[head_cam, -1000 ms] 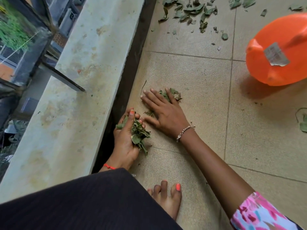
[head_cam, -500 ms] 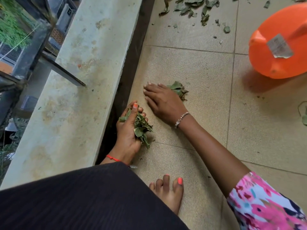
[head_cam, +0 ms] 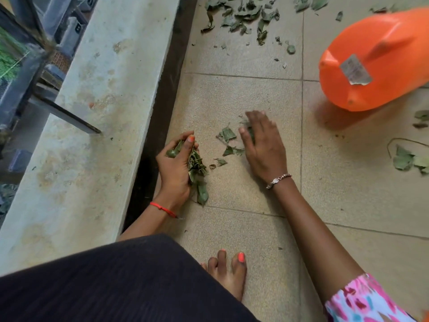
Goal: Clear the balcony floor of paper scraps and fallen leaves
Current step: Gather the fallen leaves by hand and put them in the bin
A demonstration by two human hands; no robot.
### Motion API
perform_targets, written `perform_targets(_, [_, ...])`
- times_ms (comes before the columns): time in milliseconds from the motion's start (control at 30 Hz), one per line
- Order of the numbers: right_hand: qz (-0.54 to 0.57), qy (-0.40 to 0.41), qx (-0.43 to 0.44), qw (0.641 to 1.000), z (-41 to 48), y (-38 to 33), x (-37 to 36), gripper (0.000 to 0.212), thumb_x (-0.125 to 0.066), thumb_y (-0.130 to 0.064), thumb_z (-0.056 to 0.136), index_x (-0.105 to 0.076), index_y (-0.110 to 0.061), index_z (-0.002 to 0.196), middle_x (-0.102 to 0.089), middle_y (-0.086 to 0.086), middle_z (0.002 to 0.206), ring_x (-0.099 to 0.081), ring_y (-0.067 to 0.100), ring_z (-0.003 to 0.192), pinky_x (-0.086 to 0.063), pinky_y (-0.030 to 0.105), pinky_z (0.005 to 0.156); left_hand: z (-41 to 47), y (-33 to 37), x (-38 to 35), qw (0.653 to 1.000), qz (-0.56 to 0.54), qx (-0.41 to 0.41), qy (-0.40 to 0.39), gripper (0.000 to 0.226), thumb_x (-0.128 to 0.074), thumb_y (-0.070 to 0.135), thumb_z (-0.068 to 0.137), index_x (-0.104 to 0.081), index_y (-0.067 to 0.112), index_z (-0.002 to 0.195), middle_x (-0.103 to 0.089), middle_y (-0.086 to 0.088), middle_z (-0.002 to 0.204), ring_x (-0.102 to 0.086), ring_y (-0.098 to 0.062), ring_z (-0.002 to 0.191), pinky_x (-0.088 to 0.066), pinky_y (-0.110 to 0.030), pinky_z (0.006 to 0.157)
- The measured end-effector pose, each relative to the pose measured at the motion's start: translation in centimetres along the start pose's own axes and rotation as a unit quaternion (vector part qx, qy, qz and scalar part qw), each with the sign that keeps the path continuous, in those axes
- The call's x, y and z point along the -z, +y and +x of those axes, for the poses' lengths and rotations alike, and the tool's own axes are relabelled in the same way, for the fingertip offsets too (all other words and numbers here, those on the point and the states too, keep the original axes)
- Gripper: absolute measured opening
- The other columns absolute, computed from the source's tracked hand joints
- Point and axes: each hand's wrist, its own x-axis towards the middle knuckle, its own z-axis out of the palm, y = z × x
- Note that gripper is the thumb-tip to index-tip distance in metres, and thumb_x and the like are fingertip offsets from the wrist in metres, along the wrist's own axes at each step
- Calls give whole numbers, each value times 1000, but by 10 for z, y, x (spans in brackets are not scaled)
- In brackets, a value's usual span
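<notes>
Few loose leaves [head_cam: 226,134] sit mid-frame on the floor [head_cam: 234,231], right hand [head_cam: 264,147] flat and spread over them; left hand [head_cam: 175,169] clenched round a bunch of leaves [head_cam: 196,167]. I'd rake them toward that fist, then scoop.

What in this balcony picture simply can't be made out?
All from the head view:
1. The orange plastic container is cut off by the right edge, so its whole shape is unknown.
2. The grey sticker on it has print too blurred to read.
3. The green leaf scraps are mostly hidden under the right hand.
4. The bunch of green leaves is partly hidden inside the gripping left hand.
5. The scattered leaf pile runs off the top edge.
</notes>
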Motion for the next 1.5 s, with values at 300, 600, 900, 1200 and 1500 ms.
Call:
perform_targets(300, [162,-4,29,986,-10,-16,-9,48,-28,-35,97,-54,-11,129,-52,5,136,-40,16,133,-29,27,111,18,-8,-35,963,181,-182,-76,17,-62,2,88,-67,8,102,-66,8,90,-61,6,84,-48,-13,81])
perform_targets(600, [101,-169,103,975,-20,-21,0,96,-39,-71,73,-9,-19,149,-19,0,155,-15,10,143,-3,27,118,28,-11,-32,973,155,-147,-92,19,-62,-1,87,-67,13,99,-70,20,81,-63,4,87,-47,-14,81])
perform_targets(900, [-93,-62,80,990,-35,-32,-28,114,-42,-78,62,5,-18,146,-18,8,155,-13,20,145,-7,39,118,29,-11,-30,971,162,-143,-100,20,-62,1,87,-67,19,92,-69,20,82,-61,5,86,-46,-14,82])
perform_targets(1200, [-34,-67,95,993,-22,-15,-15,58,-34,-40,93,-31,-11,144,-33,5,150,-25,16,140,-5,20,114,26,-14,-28,908,342,-207,-127,23,-62,10,89,-68,12,112,-65,-1,115,-58,-5,110,-43,-16,97])
perform_targets(1500, [121,-10,2,993,-17,-30,-15,62,-26,-42,88,-40,-7,138,-37,9,147,-28,18,139,-22,29,115,25,-22,-28,840,466,-238,-140,38,-44,23,91,-62,7,120,-51,-12,138,-30,-25,141,-15,-37,119])
